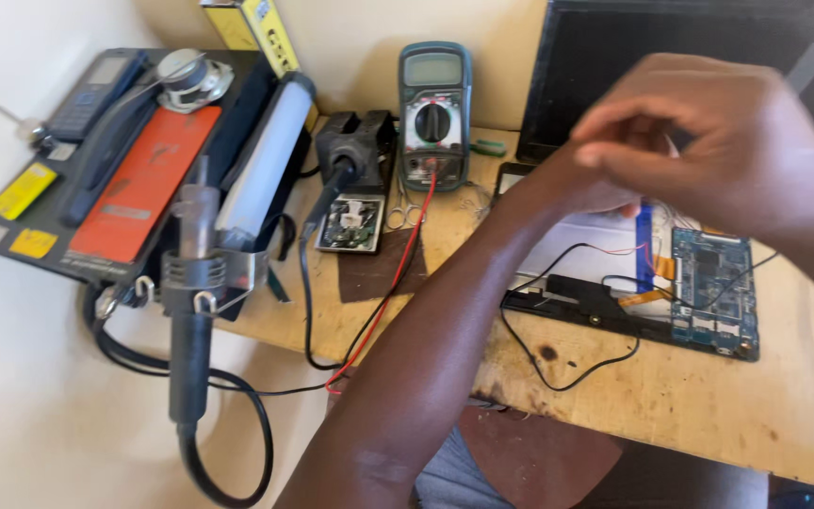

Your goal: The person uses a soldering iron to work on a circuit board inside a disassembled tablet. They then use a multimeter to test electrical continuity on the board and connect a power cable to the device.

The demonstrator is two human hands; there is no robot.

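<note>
A scuffed wooden table point(671, 405) holds an opened tablet point(643, 283) at the right, its blue circuit board point(713, 287) showing. Just above it the right hand point(727, 141) curls, fingertips pinched, crossing over the left hand point(581, 184), whose grip cannot be made out. A multimeter point(434, 113) stands farther left.

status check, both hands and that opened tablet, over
Left hand and right hand meet above opened tablet, fingers pinched; what they pinch hidden. Circuit board exposed, loose black wire trails over bench edge. Multimeter stands behind.
</note>
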